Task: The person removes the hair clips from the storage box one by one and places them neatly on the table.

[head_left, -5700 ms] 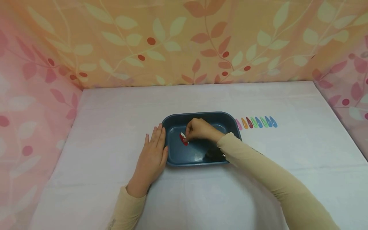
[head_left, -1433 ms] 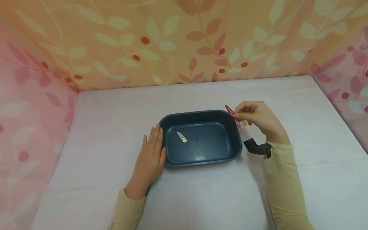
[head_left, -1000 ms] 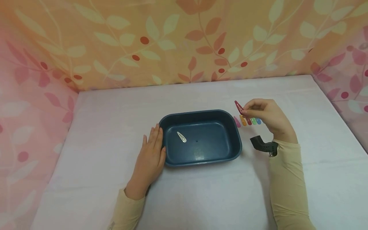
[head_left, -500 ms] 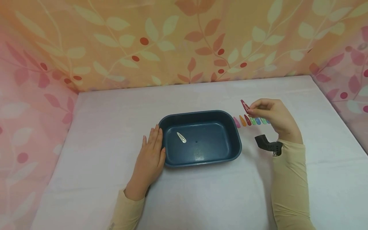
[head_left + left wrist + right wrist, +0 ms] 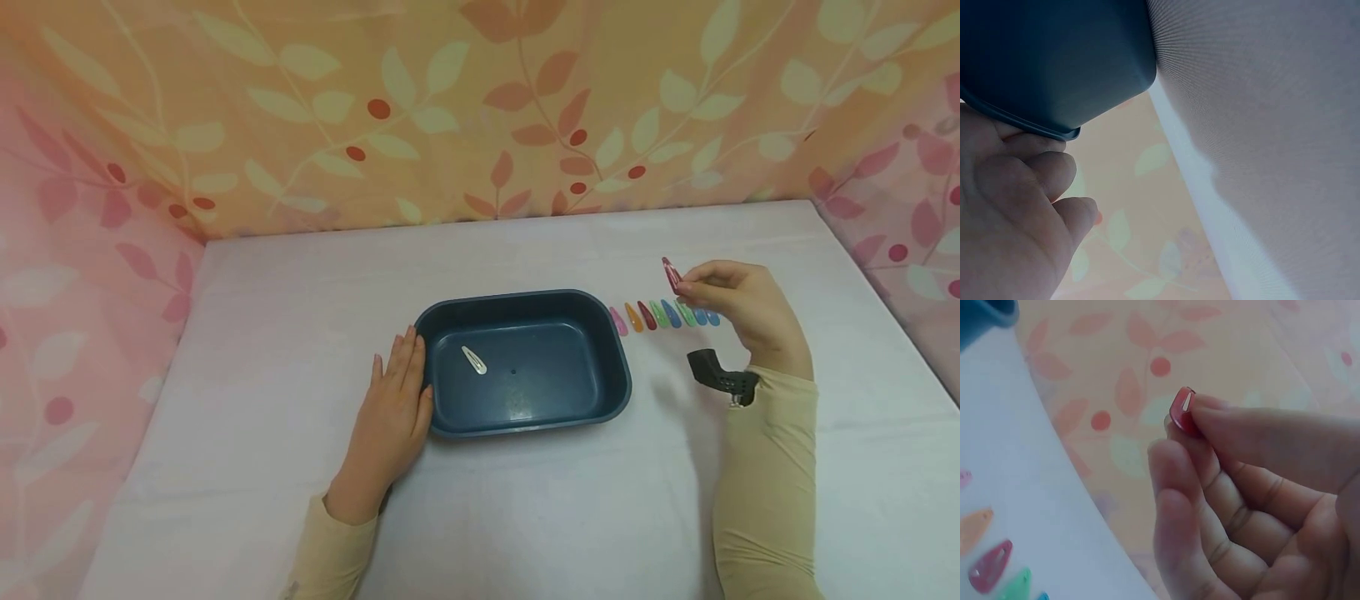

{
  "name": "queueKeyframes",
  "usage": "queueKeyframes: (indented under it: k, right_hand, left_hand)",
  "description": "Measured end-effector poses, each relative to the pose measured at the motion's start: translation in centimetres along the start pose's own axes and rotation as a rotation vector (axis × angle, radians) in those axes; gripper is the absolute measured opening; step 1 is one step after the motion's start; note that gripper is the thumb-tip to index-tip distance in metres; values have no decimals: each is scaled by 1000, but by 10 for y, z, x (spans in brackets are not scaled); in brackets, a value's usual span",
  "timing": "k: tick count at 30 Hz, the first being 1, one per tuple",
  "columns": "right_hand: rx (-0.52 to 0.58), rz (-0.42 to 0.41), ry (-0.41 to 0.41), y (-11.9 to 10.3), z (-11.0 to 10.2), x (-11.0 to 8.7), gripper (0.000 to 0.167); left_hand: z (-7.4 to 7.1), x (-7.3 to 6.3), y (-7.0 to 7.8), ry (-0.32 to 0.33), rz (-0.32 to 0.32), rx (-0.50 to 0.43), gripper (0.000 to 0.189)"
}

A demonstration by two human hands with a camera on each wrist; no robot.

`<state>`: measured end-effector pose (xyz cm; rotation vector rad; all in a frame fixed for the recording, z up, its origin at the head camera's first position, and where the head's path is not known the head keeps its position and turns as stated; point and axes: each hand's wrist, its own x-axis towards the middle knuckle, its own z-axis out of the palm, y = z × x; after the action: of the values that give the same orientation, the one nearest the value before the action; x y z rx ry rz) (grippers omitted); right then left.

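My right hand [image 5: 753,312] pinches a red snap hair clip [image 5: 671,275] between thumb and fingertips, raised over the far side of the row of clips. Seen from the right wrist, the clip [image 5: 1181,414] points away from the thumb. My left hand [image 5: 390,417] lies with straight fingers along the left side of a dark blue plastic tub [image 5: 555,371]; the left wrist view has the fingers right at its rim. Inside the tub, left of its middle, is one white snap hair clip [image 5: 474,360].
Right of the tub runs a row of snap clips: pink [image 5: 618,322], orange [image 5: 633,317], dark red [image 5: 647,315], then several green and blue ones [image 5: 671,314]. A white cloth [image 5: 300,283] covers the table. Patterned curtains [image 5: 480,108] stand behind and at both sides.
Earlier my right hand was inside the tub at the red clip beside the white one. It has lifted the red clip out and carried it rightward along the row. My left hand stays put.
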<state>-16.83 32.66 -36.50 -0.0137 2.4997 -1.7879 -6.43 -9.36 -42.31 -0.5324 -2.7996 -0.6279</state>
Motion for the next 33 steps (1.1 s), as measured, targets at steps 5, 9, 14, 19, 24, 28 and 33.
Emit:
queueKeyframes:
  k: [5, 9, 14, 19, 24, 28, 33]
  right_hand:
    - [152, 12, 9, 6, -8, 0, 12]
    - [244, 32, 20, 13, -15, 0, 16]
    - [263, 75, 57, 21, -23, -3, 17]
    - [264, 119, 82, 29, -30, -5, 19]
    - [268, 159, 96, 36, -35, -6, 21]
    - [279, 196, 116, 42, -41, -7, 22]
    - [316, 244, 134, 51, -47, -7, 19]
  left_hand:
    - [1, 0, 0, 6, 3, -2, 57]
    - [1, 0, 0, 3, 2, -1, 57]
    - [1, -1, 0, -9, 0, 1, 58]
    - [1, -1, 0, -6, 5, 2, 57]
    - [1, -1, 0, -9, 5, 7, 57]
    - [0, -1, 0, -12, 3, 7, 57]
    - [-1, 0, 1, -10, 2, 2, 57]
